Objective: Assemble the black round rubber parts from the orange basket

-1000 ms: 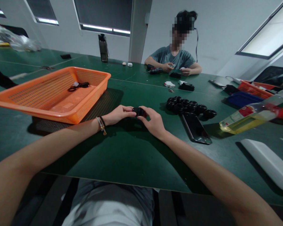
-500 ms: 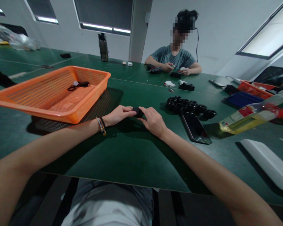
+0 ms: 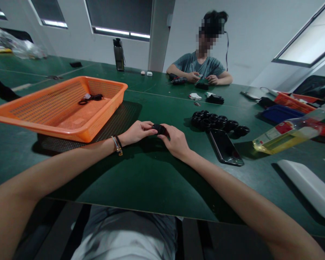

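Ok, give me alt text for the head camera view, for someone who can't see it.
The left hand and right hand pinch a small black plastic part over a green table. An orange mesh plastic basket sits left, a cluster of black round parts and a dark smartphone right.

1. I hold one small black part [image 3: 159, 129] between the fingertips of my left hand [image 3: 137, 132] and my right hand [image 3: 176, 141].
2. The part is round and dark, with a matte finish. Finer detail is too small to tell.
3. My fingers cover its near side; only its top and far edge show.
4. It sits just above the green table [image 3: 141, 180], to the right of the orange basket [image 3: 59, 108] and well clear of the basket's near corner.
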Demonstrator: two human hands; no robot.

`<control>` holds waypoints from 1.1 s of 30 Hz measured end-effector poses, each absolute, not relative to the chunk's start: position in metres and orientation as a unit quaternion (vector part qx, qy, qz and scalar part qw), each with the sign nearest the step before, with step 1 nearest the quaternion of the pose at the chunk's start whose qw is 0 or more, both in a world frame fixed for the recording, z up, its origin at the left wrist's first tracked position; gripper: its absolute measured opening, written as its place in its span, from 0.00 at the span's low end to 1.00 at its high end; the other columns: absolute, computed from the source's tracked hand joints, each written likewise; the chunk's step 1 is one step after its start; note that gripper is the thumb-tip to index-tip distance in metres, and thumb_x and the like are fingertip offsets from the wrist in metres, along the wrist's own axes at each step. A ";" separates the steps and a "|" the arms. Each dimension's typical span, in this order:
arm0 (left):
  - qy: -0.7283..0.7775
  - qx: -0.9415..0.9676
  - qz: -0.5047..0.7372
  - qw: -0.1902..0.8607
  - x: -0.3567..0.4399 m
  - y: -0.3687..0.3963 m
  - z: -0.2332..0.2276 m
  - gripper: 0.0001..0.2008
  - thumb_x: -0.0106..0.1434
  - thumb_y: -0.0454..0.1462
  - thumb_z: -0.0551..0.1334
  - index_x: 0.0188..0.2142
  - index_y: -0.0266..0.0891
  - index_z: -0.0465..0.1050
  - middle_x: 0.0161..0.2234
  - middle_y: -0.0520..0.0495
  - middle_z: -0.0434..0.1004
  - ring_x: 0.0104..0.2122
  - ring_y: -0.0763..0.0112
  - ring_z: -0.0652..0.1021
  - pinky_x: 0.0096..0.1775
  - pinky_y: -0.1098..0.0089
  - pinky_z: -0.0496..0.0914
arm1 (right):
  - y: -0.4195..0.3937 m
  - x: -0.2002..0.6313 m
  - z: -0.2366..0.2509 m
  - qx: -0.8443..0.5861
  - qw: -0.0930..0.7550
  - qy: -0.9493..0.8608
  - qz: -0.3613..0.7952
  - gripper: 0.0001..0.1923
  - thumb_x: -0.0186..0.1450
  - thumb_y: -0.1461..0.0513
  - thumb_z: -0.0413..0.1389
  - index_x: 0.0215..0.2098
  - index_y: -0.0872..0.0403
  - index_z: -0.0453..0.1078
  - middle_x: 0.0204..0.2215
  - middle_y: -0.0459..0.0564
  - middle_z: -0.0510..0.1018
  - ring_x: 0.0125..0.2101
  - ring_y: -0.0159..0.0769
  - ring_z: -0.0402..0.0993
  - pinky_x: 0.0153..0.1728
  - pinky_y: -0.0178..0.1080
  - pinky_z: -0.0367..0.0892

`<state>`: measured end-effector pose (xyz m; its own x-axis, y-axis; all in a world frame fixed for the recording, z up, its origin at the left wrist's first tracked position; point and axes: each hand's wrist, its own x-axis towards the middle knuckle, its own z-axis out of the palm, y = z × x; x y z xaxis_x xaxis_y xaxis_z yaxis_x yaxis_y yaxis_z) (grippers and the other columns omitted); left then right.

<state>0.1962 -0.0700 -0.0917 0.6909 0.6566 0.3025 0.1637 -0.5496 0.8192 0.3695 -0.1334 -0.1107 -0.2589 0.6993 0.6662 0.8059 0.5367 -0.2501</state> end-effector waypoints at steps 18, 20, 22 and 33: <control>0.235 0.824 0.307 0.414 0.201 -0.067 -0.094 0.14 0.59 0.40 0.54 0.29 0.35 0.75 0.44 0.46 0.70 0.38 0.72 0.72 0.40 0.71 0.68 | -0.130 0.371 -0.104 -0.517 0.403 -0.749 0.100 0.17 0.59 0.59 0.55 0.46 0.52 0.66 0.43 0.52 0.75 0.38 0.40 0.72 0.38 0.43 0.68; 0.236 0.809 0.304 0.444 0.202 -0.067 -0.095 0.14 0.58 0.40 0.55 0.29 0.34 0.75 0.47 0.45 0.69 0.38 0.72 0.72 0.38 0.71 0.70 | -0.129 0.371 -0.103 -0.519 0.400 -0.747 0.107 0.16 0.59 0.60 0.54 0.46 0.51 0.66 0.43 0.52 0.76 0.37 0.39 0.72 0.36 0.42 0.68; 0.241 0.790 0.307 0.473 0.202 -0.067 -0.095 0.13 0.56 0.41 0.57 0.30 0.33 0.76 0.48 0.44 0.69 0.37 0.72 0.73 0.36 0.71 0.71 | -0.129 0.371 -0.102 -0.519 0.400 -0.746 0.117 0.16 0.59 0.61 0.53 0.46 0.52 0.66 0.42 0.52 0.75 0.36 0.39 0.72 0.35 0.42 0.68; 0.332 0.663 0.366 0.562 0.202 -0.069 -0.093 0.11 0.47 0.39 0.66 0.28 0.31 0.75 0.35 0.43 0.77 0.31 0.73 0.75 0.31 0.72 0.70 | -0.131 0.370 -0.104 -0.538 0.415 -0.725 0.117 0.14 0.55 0.61 0.55 0.40 0.54 0.62 0.37 0.53 0.74 0.36 0.39 0.71 0.34 0.41 0.68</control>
<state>0.2023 -0.0687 -0.0930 0.5109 0.8523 0.1116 0.0284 -0.1465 0.9888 0.3702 -0.1306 -0.1042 -0.0777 0.8765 0.4752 0.6821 0.3943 -0.6158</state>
